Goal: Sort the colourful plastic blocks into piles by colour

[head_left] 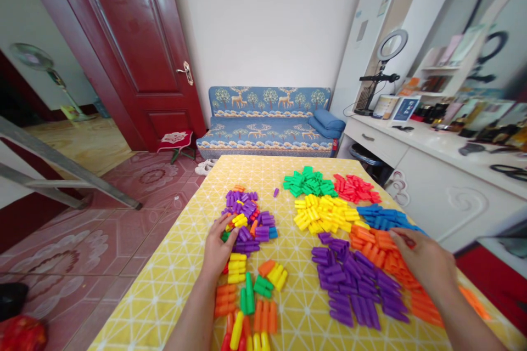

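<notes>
The left hand's (218, 249) thumb and forefinger stand apart at the near left edge of the mixed heap (247, 211), with some yellow pieces (239, 221) just beyond the tips, their long axes running roughly crosswise; whether the fingers grasp a piece cannot be told. The right hand (428, 266) has its fingertips at the far side of the orange heap (376, 252), by a cluster that also lies roughly crosswise; whether they pinch a piece is hidden by the hand. So each hand is nearest its own heap, the left one to the mixed pieces, the right one to the orange, with bare cloth and the purple heap (354, 279) lying between. Just beyond the right fingertips is the blue heap (387, 218); to their left and farther off comes the yellow heap (325, 214), then the green heap (308, 182) with the red heap (356, 189) beside it. A lone purple piece (276, 192) lies apart, right of the mixed heap. Nearer the body, right of the left forearm, sit small rows, including an orange row (265, 316) pointing away from the person. All these pieces rest directly on the tablecloth (302, 334). Past it, the dresser's drawer (381, 147) is closed.
</notes>
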`<state>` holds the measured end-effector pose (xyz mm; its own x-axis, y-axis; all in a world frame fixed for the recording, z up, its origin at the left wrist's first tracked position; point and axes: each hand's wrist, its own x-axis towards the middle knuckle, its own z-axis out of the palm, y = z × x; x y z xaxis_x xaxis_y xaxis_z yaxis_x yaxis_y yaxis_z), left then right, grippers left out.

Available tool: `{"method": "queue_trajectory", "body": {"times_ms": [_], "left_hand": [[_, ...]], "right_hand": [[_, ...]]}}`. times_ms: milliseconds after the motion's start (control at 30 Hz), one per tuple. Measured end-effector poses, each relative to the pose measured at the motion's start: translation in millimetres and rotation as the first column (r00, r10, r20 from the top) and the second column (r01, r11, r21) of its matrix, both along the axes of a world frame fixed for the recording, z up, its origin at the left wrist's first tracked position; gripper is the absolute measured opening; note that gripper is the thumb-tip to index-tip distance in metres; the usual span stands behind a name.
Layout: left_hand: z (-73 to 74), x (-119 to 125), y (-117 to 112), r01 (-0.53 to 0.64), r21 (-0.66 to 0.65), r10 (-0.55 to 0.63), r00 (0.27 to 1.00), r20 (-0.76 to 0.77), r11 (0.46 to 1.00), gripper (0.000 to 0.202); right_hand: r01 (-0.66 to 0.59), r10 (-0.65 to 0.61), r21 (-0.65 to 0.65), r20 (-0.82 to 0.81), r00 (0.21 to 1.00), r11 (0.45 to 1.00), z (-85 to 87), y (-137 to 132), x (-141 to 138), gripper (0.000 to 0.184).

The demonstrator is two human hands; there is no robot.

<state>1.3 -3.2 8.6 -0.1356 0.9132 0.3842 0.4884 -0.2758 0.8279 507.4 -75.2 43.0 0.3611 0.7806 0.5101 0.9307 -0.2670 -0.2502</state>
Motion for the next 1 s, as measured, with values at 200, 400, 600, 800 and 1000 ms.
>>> {"method": "queue_trajectory", "body": {"times_ms": [200,400,600,800,1000], "left_hand": [[2.4,1,-1,-0.012,0.001,0.012,1.0,0.002,1.0,0.04],[2.2,1,-1,-0.01,0.017,0.01,1.0,-0.003,1.0,0.039],[2.1,1,-1,0.0,0.029,0.0,1.0,-0.005,1.0,0.039],[4.1,1,-2,0.0,0.009,0.0,1.0,0.0,1.0,0.039],[5.7,2,-2,-0.006,0.014,0.006,1.0,0.014,1.0,0.038]], "right_hand": [[-0.045,0.047,0.05,-0.044,0.998,0.998,8.0,-1,-9,0.041],[-0.4,0.46,0.237,-0.326,0.826,0.885,19.5,-22,-130,0.028],[-0.803,0.704,0.028,-0.5,0.505,0.596,-2.2,-46,-258,0.046],[-0.806,0.693,-0.091,-0.461,0.554,0.585,-10.8,-35,-291,0.069],[-0.7,0.639,0.16,-0.584,0.501,0.696,-23.8,-36,-298,0.057]]}}
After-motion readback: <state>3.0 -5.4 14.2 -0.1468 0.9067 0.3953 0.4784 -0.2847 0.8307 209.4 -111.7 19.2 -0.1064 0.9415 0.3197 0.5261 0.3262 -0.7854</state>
